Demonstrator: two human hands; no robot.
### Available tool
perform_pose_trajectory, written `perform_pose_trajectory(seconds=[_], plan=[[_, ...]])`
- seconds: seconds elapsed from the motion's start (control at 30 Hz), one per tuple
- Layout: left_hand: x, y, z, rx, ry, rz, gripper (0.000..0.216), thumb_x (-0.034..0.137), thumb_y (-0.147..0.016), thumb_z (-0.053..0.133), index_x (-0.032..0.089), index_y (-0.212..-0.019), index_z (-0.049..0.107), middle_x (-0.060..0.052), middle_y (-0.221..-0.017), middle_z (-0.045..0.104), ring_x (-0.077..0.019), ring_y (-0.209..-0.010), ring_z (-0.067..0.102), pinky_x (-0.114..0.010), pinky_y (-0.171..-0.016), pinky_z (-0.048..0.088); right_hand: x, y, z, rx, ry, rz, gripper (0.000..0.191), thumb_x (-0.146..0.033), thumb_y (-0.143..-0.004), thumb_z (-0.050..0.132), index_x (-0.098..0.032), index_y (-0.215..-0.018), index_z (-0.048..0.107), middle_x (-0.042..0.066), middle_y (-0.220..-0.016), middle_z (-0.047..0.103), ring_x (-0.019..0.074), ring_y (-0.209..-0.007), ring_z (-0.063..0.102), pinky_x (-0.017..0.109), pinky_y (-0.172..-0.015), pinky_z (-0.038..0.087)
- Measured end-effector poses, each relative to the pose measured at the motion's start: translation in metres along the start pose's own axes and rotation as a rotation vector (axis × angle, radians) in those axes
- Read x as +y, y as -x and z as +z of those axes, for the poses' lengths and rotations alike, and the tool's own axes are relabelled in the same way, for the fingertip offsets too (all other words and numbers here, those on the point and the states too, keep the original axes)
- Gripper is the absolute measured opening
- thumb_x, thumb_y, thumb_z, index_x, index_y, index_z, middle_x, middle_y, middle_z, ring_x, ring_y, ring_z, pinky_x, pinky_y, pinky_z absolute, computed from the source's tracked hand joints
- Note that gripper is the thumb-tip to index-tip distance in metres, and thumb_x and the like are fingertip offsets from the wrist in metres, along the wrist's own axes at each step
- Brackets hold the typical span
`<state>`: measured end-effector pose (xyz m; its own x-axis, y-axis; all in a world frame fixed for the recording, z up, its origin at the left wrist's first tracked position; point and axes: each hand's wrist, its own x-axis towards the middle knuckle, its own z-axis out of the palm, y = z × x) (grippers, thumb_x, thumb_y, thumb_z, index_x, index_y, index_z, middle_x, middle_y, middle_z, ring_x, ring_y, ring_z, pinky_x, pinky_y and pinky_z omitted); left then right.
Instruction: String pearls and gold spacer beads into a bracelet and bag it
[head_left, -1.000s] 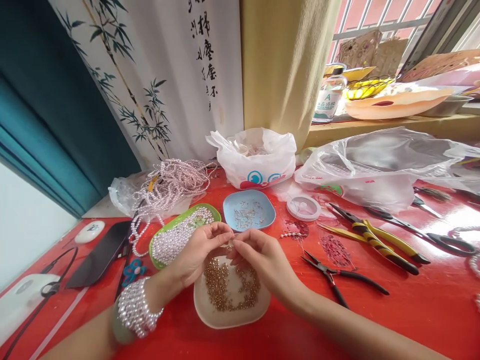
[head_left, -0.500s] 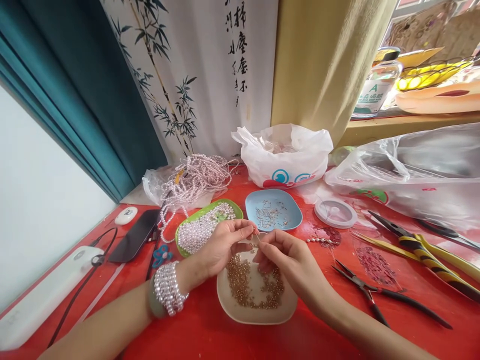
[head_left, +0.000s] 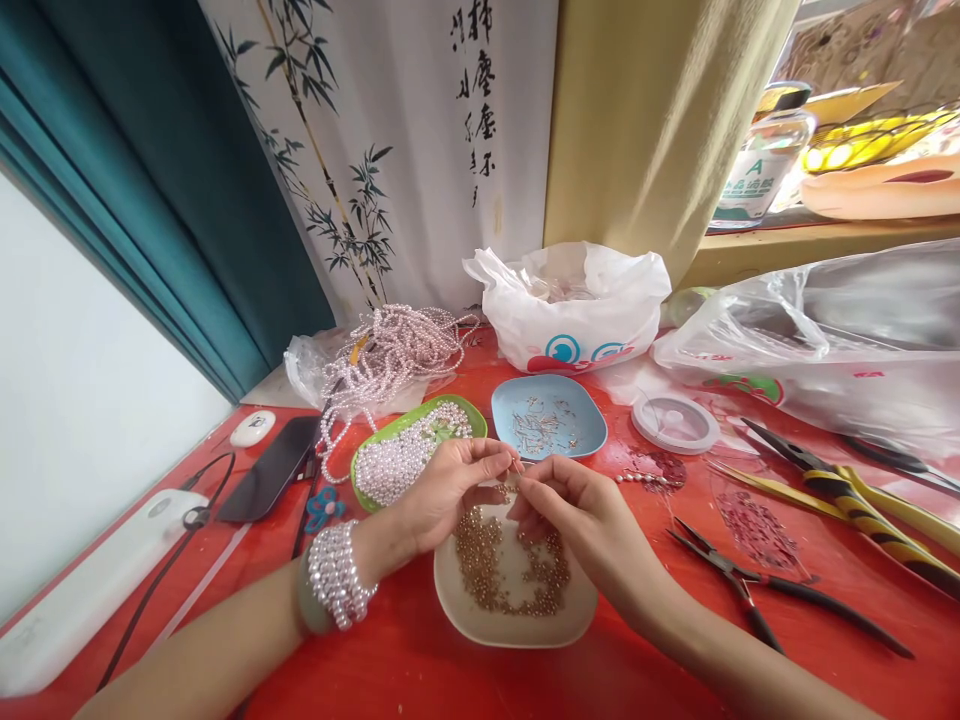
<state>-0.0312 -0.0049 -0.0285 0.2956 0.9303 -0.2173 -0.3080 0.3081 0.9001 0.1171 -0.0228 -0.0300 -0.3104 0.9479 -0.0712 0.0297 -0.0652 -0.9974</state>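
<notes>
Over the far side of a cream dish [head_left: 517, 632] of small gold beads [head_left: 480, 570], my two hands meet fingertip to fingertip. My left hand [head_left: 457, 490] is closed in a pinch of thumb and forefinger on something too small to make out. Close against it, my right hand [head_left: 574, 505] pinches what looks like a thin metal pin [head_left: 518, 466], mostly hidden by the fingers. A green dish [head_left: 480, 415] of pale pearl beads [head_left: 397, 462] lies beyond the left hand. Behind the fingertips, a blue dish [head_left: 592, 432] holds thin metal pins and small findings.
Pliers [head_left: 720, 570] and yellow-black handled pliers [head_left: 847, 495] lie right, near a short bead strand [head_left: 643, 479] and a round clear lid [head_left: 675, 424]. Bead strings [head_left: 405, 345] and a white bag [head_left: 570, 320] stand behind. A phone [head_left: 270, 470] and power strip [head_left: 97, 590] lie left.
The hands stay pinched together over the cream dish, the fingertips shifting only slightly. The thin pin between them shows less than before. The view has moved a little.
</notes>
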Motion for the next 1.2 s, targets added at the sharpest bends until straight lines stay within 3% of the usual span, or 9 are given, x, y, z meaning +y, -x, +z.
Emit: perform_pose_trajectory(seconds=[0.3, 0.43, 0.53, 0.6, 0.7, 0.87, 1.2], plan=[[-0.002, 0.0, -0.004, 0.013, -0.025, 0.019, 0.014, 0.023, -0.065, 0.071, 0.012, -0.073, 0.065, -0.003, -0.074, 0.062, -0.0102, -0.065, 0.055, -0.021, -0.058, 0.042, 0.005, -0.002, -0.001, 0.008, -0.042, -0.033, 0.021, -0.037, -0.079, 0.053, -0.018, -0.069, 0.054, -0.001, -0.062, 0.061, 0.0098, -0.055, 0.056, 0.022, -0.054, 0.045], [0.011, -0.001, -0.006, 0.031, -0.141, 0.1, 0.019, 0.028, -0.07, 0.066, 0.014, -0.082, 0.068, -0.006, -0.082, 0.064, -0.0118, -0.072, 0.055, -0.021, -0.057, 0.041, 0.003, -0.001, -0.001, 0.014, -0.059, -0.043, 0.02, -0.035, -0.078, 0.054, -0.018, -0.068, 0.054, -0.001, -0.064, 0.062, 0.0094, -0.057, 0.056, 0.022, -0.056, 0.046], [0.032, -0.007, -0.022, 0.074, -0.368, 0.257, 0.022, 0.03, -0.073, 0.062, 0.017, -0.09, 0.065, -0.006, -0.084, 0.065, -0.0144, -0.075, 0.056, -0.022, -0.057, 0.041, 0.003, 0.0, -0.002, 0.019, -0.046, -0.039, 0.021, -0.036, -0.078, 0.054, -0.018, -0.067, 0.055, -0.001, -0.064, 0.061, 0.0097, -0.057, 0.056, 0.022, -0.057, 0.046], [0.047, -0.012, -0.041, 0.143, -0.638, 0.342, 0.017, 0.028, -0.07, 0.063, 0.016, -0.082, 0.067, -0.007, -0.084, 0.065, -0.0162, -0.074, 0.056, -0.024, -0.058, 0.04, 0.004, 0.0, -0.002, 0.014, -0.022, -0.042, 0.022, -0.037, -0.079, 0.054, -0.018, -0.068, 0.055, 0.0, -0.065, 0.061, 0.0104, -0.059, 0.057, 0.022, -0.057, 0.047], [0.061, -0.019, -0.071, 0.196, -1.048, 0.344, 0.008, 0.023, -0.067, 0.062, 0.018, -0.07, 0.069, -0.004, -0.07, 0.066, -0.0147, -0.062, 0.053, -0.025, -0.057, 0.036, 0.006, -0.001, -0.002, 0.001, 0.002, -0.041, 0.023, -0.039, -0.078, 0.054, -0.019, -0.069, 0.055, 0.001, -0.067, 0.062, 0.0116, -0.06, 0.058, 0.024, -0.058, 0.048], [0.056, -0.024, -0.096, 0.201, -1.092, 0.328, 0.007, 0.016, -0.06, 0.065, 0.02, -0.062, 0.07, -0.002, -0.063, 0.064, -0.0142, -0.056, 0.05, -0.025, -0.055, 0.031, 0.005, -0.003, -0.002, 0.004, 0.03, -0.045, 0.025, -0.044, -0.075, 0.057, -0.02, -0.068, 0.056, 0.001, -0.065, 0.062, 0.0121, -0.059, 0.058, 0.024, -0.058, 0.05], [0.044, -0.027, -0.088, 0.19, -0.949, 0.323, 0.005, 0.016, -0.059, 0.067, 0.02, -0.057, 0.068, -0.002, -0.059, 0.062, -0.0138, -0.056, 0.048, -0.024, -0.053, 0.031, 0.003, -0.002, -0.002, 0.007, 0.026, -0.04, 0.025, -0.044, -0.074, 0.059, -0.019, -0.067, 0.058, 0.001, -0.063, 0.062, 0.0119, -0.058, 0.058, 0.023, -0.057, 0.049]])
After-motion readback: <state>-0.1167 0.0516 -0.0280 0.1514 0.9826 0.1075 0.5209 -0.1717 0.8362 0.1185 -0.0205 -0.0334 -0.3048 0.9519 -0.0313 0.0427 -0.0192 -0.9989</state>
